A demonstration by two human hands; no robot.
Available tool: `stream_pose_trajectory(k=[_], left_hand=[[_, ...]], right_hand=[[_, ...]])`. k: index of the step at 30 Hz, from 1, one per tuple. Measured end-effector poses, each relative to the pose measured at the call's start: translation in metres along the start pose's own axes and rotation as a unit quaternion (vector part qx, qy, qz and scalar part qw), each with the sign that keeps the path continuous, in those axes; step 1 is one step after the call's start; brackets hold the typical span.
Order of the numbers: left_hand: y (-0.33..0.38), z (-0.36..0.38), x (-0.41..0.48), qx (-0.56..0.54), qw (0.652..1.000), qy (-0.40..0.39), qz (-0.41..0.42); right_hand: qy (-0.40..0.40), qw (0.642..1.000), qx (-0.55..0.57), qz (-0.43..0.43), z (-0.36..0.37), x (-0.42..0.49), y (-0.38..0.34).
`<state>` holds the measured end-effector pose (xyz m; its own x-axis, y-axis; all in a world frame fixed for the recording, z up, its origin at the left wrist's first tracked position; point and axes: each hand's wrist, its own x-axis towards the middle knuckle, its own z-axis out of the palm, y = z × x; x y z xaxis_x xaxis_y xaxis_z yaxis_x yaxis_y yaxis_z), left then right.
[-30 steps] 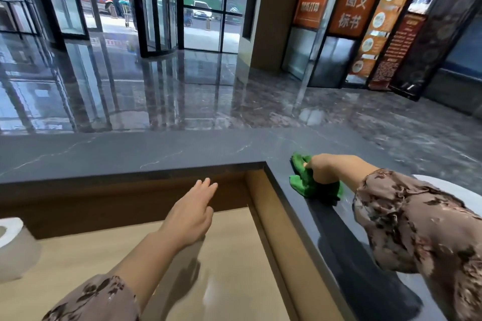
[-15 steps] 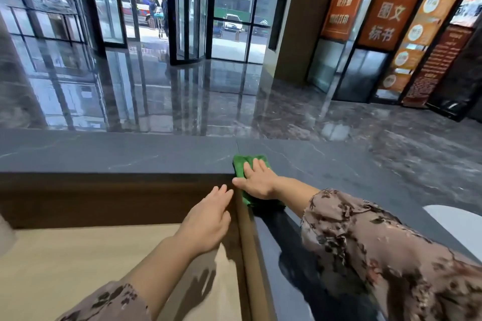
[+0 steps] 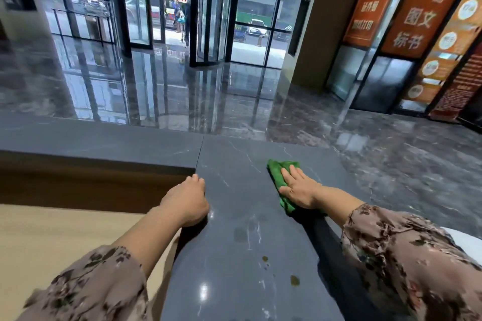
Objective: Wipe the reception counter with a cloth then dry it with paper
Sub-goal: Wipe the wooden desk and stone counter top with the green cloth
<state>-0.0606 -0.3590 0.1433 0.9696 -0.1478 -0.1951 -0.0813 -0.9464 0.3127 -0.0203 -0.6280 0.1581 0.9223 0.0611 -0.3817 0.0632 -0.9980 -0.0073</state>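
Wiping stage: right hand, fingers flat, presses the green cloth on the dark surface; left hand curls its fingers over the inner edge. Brown spots nearer the person lie unwiped; paper drying apparently not yet begun

The right hand covers much of the green cloth. Fingertips of the left hand curl out of sight over the counter edge.

Glossy marble floor reflects glass revolving doors beside orange banners
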Motion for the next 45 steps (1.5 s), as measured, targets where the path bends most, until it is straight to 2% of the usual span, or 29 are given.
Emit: stream_pose_trajectory(k=[6, 10, 13, 17, 22, 25, 30, 34, 42, 45], left_hand=[[-0.001, -0.005, 0.003, 0.086, 0.996, -0.006, 0.006], [-0.001, -0.01, 0.005, 0.105, 0.994, -0.016, 0.009], [0.0, -0.011, 0.005, 0.115, 0.993, -0.02, 0.012], [0.002, -0.011, 0.002, 0.11, 0.994, -0.008, 0.009], [0.008, -0.013, 0.0, 0.157, 0.987, -0.007, 0.011], [0.01, -0.014, 0.0, 0.167, 0.986, -0.006, 0.012], [0.008, -0.013, 0.001, 0.169, 0.985, 0.0, 0.014], [0.012, -0.015, 0.001, 0.17, 0.985, -0.013, 0.003], [0.017, -0.018, 0.001, 0.155, 0.987, -0.046, -0.016], [0.018, -0.018, 0.0, 0.146, 0.988, -0.045, -0.018]], right_hand=[[-0.021, 0.995, 0.017, 0.093, -0.005, -0.004, 0.039], [-0.023, 0.99, 0.053, 0.13, -0.006, 0.001, 0.025], [0.013, 0.987, 0.066, 0.146, -0.003, 0.009, 0.0], [0.027, 0.992, 0.069, 0.099, -0.008, 0.031, -0.054], [0.002, 0.996, 0.079, -0.045, -0.018, 0.048, -0.156], [-0.01, 0.993, 0.053, -0.107, -0.025, 0.053, -0.181], [0.002, 0.992, 0.009, -0.13, -0.023, 0.052, -0.148], [0.017, 0.993, 0.019, -0.115, -0.013, 0.04, -0.104], [0.016, 0.996, 0.022, 0.088, -0.005, 0.009, 0.06], [0.012, 0.989, 0.029, 0.147, -0.002, 0.007, 0.096]])
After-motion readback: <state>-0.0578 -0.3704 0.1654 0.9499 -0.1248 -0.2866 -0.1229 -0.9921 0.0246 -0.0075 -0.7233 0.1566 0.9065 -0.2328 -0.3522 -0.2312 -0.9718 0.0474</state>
